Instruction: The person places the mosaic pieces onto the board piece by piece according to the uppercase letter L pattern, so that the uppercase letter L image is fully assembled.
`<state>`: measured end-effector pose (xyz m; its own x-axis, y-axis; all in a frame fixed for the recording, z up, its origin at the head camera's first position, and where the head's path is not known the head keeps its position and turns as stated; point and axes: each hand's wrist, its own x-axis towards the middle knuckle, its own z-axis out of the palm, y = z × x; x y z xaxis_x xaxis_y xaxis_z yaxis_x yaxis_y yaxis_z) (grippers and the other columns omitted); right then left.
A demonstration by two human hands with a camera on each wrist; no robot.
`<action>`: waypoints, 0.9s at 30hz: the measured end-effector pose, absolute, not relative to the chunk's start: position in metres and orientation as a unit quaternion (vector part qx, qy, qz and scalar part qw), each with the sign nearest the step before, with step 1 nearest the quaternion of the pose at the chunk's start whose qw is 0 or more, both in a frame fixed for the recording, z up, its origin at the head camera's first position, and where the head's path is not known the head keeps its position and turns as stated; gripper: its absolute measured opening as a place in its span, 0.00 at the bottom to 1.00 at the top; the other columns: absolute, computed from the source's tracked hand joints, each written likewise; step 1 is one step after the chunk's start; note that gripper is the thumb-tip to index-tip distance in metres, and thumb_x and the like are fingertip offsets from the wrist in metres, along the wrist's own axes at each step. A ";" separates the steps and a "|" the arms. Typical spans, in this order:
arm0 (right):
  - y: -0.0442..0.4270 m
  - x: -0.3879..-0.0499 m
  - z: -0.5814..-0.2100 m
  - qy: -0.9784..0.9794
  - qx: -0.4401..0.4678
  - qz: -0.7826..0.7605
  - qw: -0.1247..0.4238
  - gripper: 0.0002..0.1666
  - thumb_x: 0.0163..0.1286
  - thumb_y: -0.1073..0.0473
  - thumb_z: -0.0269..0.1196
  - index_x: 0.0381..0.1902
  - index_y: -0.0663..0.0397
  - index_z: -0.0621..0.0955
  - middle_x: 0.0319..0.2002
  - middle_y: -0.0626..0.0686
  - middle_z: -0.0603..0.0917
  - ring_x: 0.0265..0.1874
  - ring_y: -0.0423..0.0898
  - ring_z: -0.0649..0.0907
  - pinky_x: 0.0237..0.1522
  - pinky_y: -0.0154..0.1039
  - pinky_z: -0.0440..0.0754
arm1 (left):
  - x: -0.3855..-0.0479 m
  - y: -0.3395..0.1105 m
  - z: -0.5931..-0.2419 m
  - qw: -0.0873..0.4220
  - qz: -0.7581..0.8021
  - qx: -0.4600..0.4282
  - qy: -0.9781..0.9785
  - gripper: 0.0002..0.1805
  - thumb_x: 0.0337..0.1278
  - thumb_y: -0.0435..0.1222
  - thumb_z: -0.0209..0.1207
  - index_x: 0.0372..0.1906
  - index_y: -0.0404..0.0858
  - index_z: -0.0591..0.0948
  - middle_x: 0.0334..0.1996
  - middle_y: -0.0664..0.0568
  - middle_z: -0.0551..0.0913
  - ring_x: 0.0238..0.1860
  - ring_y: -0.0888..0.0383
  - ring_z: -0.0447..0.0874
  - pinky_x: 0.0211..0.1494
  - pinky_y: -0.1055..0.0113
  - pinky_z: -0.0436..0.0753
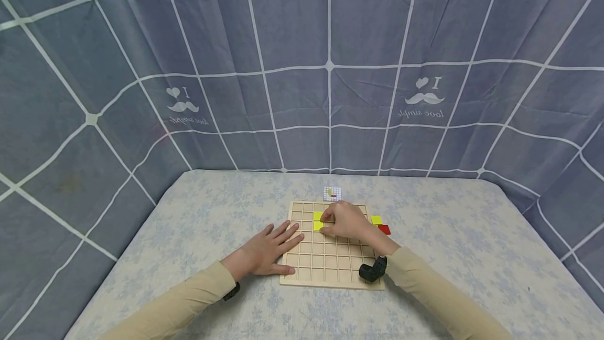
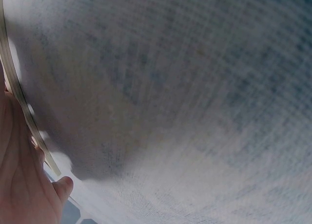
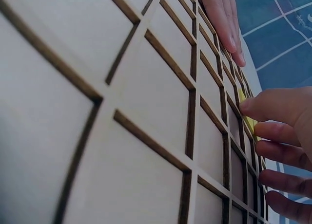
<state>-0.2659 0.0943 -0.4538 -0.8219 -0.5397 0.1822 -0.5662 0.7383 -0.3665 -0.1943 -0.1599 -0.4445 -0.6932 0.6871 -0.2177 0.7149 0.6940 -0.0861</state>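
A wooden grid board lies on the table with two yellow square tiles in one column. The upper yellow tile sits in a cell; just below it is the lower yellow tile. My right hand reaches over the board from the right, thumb and index finger at the lower tile's right side, pinching it. In the right wrist view, yellow shows between those fingertips. Fingers spread, my left hand rests on the board's left edge. The left wrist view shows part of that hand beside the board's edge.
Beyond the board's far edge lies a small printed grid card. Another yellow tile and a red tile lie off its right edge, partly overlapping. A patterned cloth covers the table; a blue-grey curtain hangs behind.
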 end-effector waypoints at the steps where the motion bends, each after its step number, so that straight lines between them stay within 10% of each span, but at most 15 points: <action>1: 0.094 -0.266 -0.454 -0.932 0.297 0.205 0.033 0.12 0.51 0.48 0.74 0.31 0.45 0.89 0.31 0.41 0.86 0.27 0.34 0.77 0.29 0.30 0.75 | -0.194 -0.160 -0.444 0.084 -0.082 0.382 0.917 0.44 0.63 0.66 0.43 0.77 0.49 0.52 0.78 0.49 0.48 0.77 0.48 0.46 0.72 0.45 0.62; 27: 0.177 -0.269 -0.423 -0.948 0.219 0.226 0.045 0.14 0.56 0.49 0.71 0.37 0.50 0.88 0.34 0.47 0.86 0.33 0.43 0.80 0.32 0.38 0.78 | -0.197 -0.161 -0.448 0.087 -0.080 0.389 0.914 0.44 0.63 0.67 0.40 0.77 0.49 0.50 0.78 0.49 0.46 0.78 0.48 0.44 0.73 0.45 0.60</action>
<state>-0.2686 0.1771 -0.4229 -0.9002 -0.3946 0.1843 -0.4353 0.8016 -0.4098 -0.1970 -0.1611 -0.4477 -0.6817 0.6974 -0.2212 0.7252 0.6842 -0.0778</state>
